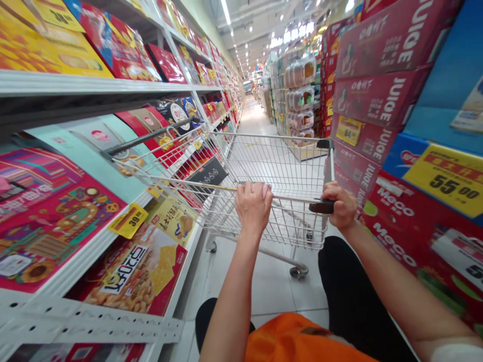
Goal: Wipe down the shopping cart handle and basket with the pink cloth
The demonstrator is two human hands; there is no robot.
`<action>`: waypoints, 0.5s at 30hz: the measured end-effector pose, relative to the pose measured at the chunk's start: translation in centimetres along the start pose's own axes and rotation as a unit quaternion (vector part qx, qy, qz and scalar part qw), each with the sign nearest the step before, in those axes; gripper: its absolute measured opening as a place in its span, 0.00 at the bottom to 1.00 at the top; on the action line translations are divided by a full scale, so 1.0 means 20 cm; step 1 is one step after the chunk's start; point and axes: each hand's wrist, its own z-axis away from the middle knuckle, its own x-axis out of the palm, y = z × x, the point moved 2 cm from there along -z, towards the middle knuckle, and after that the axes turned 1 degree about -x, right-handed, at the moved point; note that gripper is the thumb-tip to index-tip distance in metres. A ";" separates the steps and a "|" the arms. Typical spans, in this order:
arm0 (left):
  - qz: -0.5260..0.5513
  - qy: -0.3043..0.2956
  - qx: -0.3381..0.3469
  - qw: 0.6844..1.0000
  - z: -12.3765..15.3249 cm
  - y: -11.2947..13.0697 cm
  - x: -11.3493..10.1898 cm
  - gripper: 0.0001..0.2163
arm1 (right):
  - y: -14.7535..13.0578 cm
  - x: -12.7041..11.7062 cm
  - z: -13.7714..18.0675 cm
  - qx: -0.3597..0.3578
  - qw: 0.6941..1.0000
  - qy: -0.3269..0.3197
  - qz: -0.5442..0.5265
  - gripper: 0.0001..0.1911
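Note:
A metal wire shopping cart [264,166] stands in front of me in a shop aisle, and its basket looks empty. My left hand [252,205] is closed round the cart's handle bar near its middle. My right hand [339,203] is closed round the same bar at its right end, over the black end grip [320,206]. Both of my bare forearms reach forward from the bottom of the view. The cart's folded child-seat flap [207,173] shows a dark sign.
Shelves [94,85] of boxed biscuits and gift packs line the left side, with yellow price tags [128,220]. Stacked red juice cartons [381,95] and Meco boxes [415,236] wall the right. The white tiled aisle [256,118] runs ahead between them.

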 end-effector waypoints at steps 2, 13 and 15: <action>0.005 0.013 0.000 1.000 -0.02 0.04 0.03 0.11 | 0.01 -0.03 -0.05 -0.001 0.997 -0.046 0.065 0.25; 0.083 0.028 0.109 0.990 0.05 0.31 0.04 0.09 | -0.16 0.08 -0.12 -0.093 0.902 -0.086 0.413 0.25; 0.062 0.019 0.113 0.991 0.03 0.21 0.01 0.10 | -0.14 0.06 -0.11 -0.125 0.900 -0.090 0.407 0.25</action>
